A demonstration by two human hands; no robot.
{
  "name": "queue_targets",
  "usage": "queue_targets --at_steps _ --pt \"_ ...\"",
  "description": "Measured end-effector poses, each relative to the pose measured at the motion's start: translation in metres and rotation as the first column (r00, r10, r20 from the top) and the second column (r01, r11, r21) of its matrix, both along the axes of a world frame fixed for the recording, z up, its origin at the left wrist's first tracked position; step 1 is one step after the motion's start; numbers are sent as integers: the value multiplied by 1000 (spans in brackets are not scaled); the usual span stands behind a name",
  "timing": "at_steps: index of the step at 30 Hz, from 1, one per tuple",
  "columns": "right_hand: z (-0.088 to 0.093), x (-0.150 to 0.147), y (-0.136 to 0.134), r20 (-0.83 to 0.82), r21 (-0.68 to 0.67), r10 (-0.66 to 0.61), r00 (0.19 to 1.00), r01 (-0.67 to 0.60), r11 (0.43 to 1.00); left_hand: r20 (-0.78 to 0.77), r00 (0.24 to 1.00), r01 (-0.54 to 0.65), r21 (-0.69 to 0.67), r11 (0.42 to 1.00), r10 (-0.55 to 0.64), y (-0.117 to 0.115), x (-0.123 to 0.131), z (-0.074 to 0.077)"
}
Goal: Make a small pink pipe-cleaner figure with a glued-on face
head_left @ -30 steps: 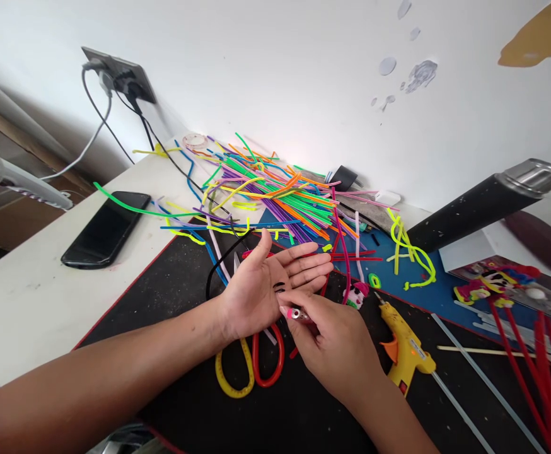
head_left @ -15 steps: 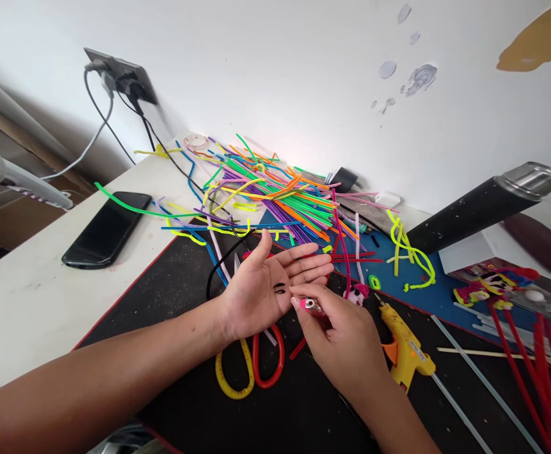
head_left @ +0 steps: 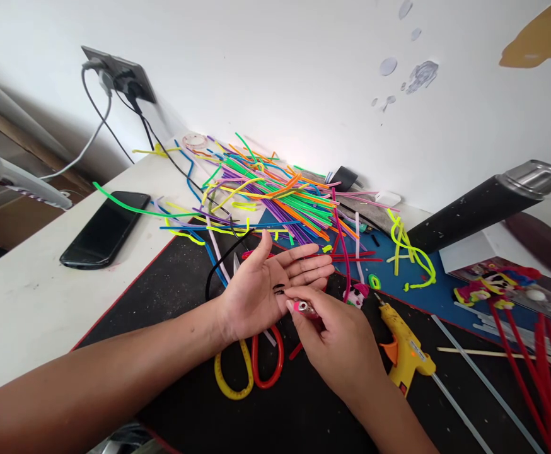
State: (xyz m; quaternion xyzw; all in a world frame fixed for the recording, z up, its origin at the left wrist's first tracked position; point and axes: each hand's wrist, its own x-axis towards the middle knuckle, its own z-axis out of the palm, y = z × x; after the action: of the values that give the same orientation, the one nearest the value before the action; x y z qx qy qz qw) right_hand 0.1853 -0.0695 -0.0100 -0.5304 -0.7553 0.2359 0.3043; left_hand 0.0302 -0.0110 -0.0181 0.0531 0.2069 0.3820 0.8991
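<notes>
My left hand (head_left: pixel 261 287) is held palm up over the black mat, its fingers stretched out. On its palm lie two short black pieces (head_left: pixel 280 285), too small to name. My right hand (head_left: pixel 339 337) is curled round a pink-red lighter (head_left: pixel 305 308) with a metal top, mostly hidden by the fingers. Its thumb and forefinger tips are at the lower black piece; whether they pinch it I cannot tell. Beneath my left hand are scissors with one yellow and one red handle (head_left: pixel 268 369). A yellow glue gun (head_left: pixel 405 353) lies to the right of my right hand.
A heap of coloured pipe cleaners (head_left: pixel 285 198) covers the back of the table. A phone (head_left: pixel 108 230) lies at left, and a black flask (head_left: pixel 483 211) leans at right. Clear glue sticks (head_left: pixel 486 378), red strips (head_left: pixel 540 372) and a small pipe-cleaner figure (head_left: pixel 497 280) are near the right edge.
My right hand has shifted slightly left across the palm, with its fingertips now closer to the lower black piece. My left hand stays nearly still.
</notes>
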Motion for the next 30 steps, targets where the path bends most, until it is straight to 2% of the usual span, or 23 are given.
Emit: queue_targets --at_steps 8,16,30 --pt "1 1 -1 -10 -5 -9 1000 9 1000 -3 1000 4 15 1000 -4 0 0 0" --pt "3 2 3 -6 33 -92 996 92 995 0 999 35 63 997 -35 -2 0 -3" --pt "-7 2 2 85 56 -79 993 74 996 -1 996 94 106 990 -95 -8 2 -8"
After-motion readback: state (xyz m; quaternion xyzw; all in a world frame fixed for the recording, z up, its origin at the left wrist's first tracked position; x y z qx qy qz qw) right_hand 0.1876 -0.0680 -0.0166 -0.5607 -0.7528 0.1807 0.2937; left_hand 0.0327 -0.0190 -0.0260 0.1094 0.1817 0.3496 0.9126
